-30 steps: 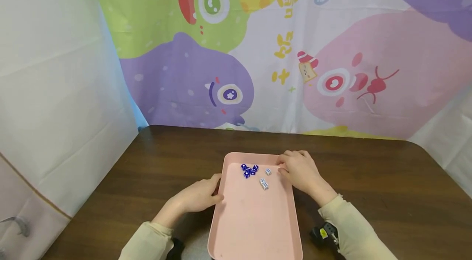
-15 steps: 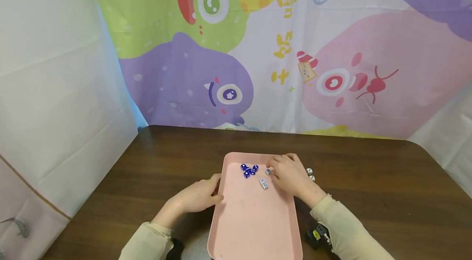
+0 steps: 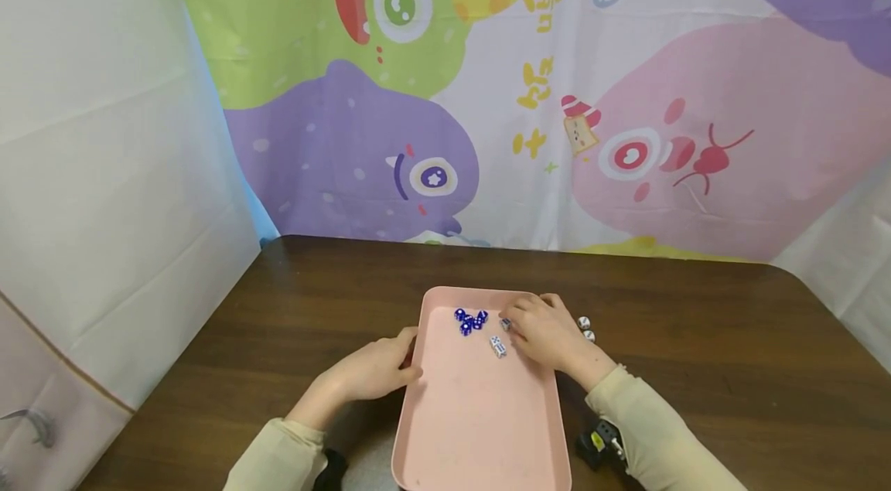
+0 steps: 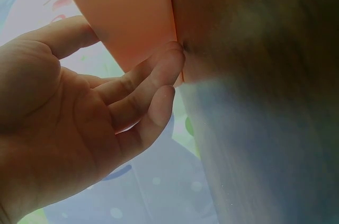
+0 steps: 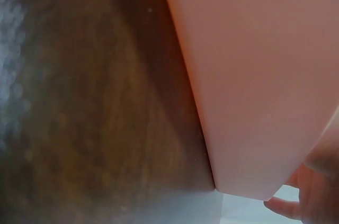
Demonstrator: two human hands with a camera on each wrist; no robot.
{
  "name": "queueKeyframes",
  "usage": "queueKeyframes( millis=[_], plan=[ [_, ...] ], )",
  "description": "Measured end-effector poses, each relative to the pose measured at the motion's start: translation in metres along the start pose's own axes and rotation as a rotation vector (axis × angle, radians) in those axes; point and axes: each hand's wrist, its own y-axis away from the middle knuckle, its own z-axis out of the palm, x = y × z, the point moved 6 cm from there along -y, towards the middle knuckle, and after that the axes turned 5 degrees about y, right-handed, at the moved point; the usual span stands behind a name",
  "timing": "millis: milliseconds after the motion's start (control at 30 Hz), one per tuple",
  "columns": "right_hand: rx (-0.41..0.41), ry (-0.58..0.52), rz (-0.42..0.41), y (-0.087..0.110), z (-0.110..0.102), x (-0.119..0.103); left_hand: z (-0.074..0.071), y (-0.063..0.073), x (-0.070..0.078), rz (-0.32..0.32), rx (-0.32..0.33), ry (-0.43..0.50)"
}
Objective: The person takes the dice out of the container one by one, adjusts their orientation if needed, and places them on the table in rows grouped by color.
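A pink tray [image 3: 480, 421] lies lengthwise before me. My left hand [image 3: 372, 369] holds its left wall; in the left wrist view the thumb is at the rim and the fingers [image 4: 168, 65] lie against the outer side. Reaching over the right wall, my right hand [image 3: 546, 330] pinches a white die [image 3: 506, 324] near the tray's far end. Two more white dice [image 3: 498, 346] sit side by side just nearer to me. To their left is a cluster of several dark blue dice [image 3: 468, 322]. In the right wrist view the tray's wall hides the right fingertips.
Two white dice [image 3: 586, 329] lie on the brown wooden table [image 3: 696, 367], right of the tray and behind my right hand. A patterned curtain [image 3: 515, 189] hangs along the table's far edge. A white sheet [image 3: 125, 166] hangs at the left.
My right hand has moved left from the tray's right rim to the single white die, uncovering two white dice on the table. The left hand stays where it was.
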Motion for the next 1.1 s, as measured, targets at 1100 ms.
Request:
queueKeyframes(
  millis=[1100],
  plan=[
    [-0.004,0.034,0.010,0.0017,0.0005,-0.0001,0.0005,-0.0002,-0.0001,-0.009,0.005,-0.010]
  ],
)
